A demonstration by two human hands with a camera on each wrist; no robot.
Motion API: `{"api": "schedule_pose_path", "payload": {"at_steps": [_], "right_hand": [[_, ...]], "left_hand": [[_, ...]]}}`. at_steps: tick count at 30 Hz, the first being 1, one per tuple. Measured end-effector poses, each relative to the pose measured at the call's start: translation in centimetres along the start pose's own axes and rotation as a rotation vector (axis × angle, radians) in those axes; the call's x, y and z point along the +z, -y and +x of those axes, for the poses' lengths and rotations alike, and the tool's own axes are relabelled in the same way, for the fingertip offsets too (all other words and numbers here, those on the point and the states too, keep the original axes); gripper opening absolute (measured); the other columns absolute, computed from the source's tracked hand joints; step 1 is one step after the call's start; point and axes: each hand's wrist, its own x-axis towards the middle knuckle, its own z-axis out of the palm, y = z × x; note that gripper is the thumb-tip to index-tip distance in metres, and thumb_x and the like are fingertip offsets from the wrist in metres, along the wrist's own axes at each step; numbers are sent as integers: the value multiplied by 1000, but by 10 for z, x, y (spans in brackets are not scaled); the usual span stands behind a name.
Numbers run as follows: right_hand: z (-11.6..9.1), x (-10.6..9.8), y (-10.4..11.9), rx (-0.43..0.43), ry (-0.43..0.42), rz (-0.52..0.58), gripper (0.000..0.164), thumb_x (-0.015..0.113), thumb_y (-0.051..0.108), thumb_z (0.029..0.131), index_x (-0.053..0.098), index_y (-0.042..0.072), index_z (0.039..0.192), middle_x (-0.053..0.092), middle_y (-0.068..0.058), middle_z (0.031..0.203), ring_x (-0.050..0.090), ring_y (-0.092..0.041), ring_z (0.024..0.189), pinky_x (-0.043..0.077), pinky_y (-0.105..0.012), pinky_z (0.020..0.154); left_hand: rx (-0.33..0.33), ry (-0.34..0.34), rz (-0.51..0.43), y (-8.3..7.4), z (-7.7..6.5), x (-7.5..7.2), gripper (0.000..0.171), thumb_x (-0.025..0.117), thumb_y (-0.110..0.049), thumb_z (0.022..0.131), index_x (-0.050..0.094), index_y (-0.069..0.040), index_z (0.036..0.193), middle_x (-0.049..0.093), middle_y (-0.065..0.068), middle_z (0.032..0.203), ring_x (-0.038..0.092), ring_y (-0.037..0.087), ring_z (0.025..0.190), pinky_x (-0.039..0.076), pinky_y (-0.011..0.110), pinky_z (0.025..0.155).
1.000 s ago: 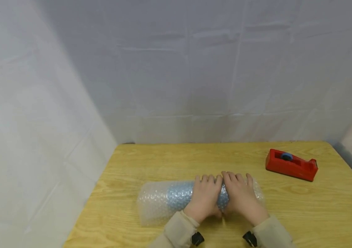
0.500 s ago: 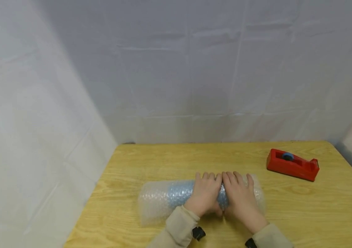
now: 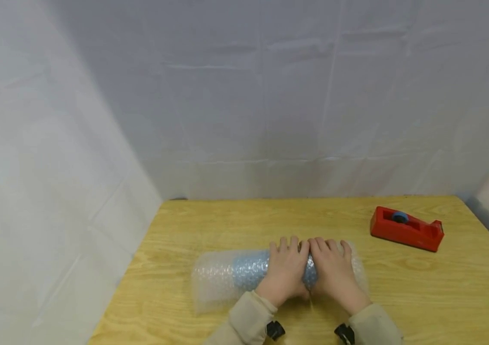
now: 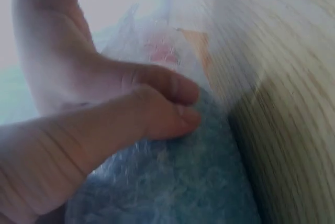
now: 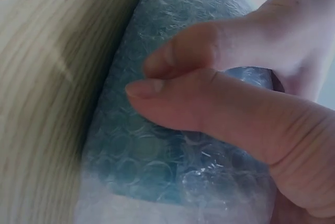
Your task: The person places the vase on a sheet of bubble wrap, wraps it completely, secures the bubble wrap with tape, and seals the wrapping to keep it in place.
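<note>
A bubble-wrapped roll (image 3: 214,278) lies crosswise near the front of the table, with a blue object (image 3: 249,269) showing through its middle. My left hand (image 3: 285,273) grips it just right of its middle, fingers over the top and thumb on the near side. Close beside it, my right hand (image 3: 335,273) holds the roll the same way, nearer its right end. Both wrist views show the two thumbs side by side, pressed against the bubble wrap (image 5: 141,150). What exactly the blue object is cannot be told through the wrap.
A red tape dispenser (image 3: 405,231) with a blue-cored roll stands at the back right of the wooden table (image 3: 227,220). White sheeting (image 3: 244,120) hangs behind the table and along its left side. Black straps (image 3: 275,330) show at the wrists.
The hands keep their hold on the roll. Only slight shifts of the fingers and wrists show; the roll stays in nearly the same place.
</note>
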Motion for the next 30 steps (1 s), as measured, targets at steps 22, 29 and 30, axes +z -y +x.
{"api": "schedule_pose_path", "payload": {"at_steps": [22, 29, 30], "right_hand": [[8, -8, 1, 35, 74, 23, 105, 100, 46, 38, 56, 6, 124, 57, -13, 122, 50, -41, 112, 21, -73, 101], [5, -11, 4, 53, 128, 23, 104, 98, 48, 42, 55, 4, 126, 55, -16, 126, 49, -42, 114, 21, -72, 100], [4, -11, 4, 51, 136, 19, 104, 98, 47, 42, 54, 4, 126, 55, -15, 126, 49, -42, 114, 22, -72, 100]], "left_hand": [[0, -114, 79, -5, 2, 4, 104, 86, -74, 48, 53, -15, 127, 59, 3, 113, 57, 21, 100, 47, 45, 84], [10, -76, 92, -6, -1, 1, 102, 85, -73, 50, 52, -16, 128, 58, 2, 115, 57, 20, 102, 47, 42, 83], [9, -67, 87, -7, -2, 0, 102, 86, -72, 50, 52, -16, 129, 58, 2, 116, 57, 20, 103, 47, 42, 84]]}}
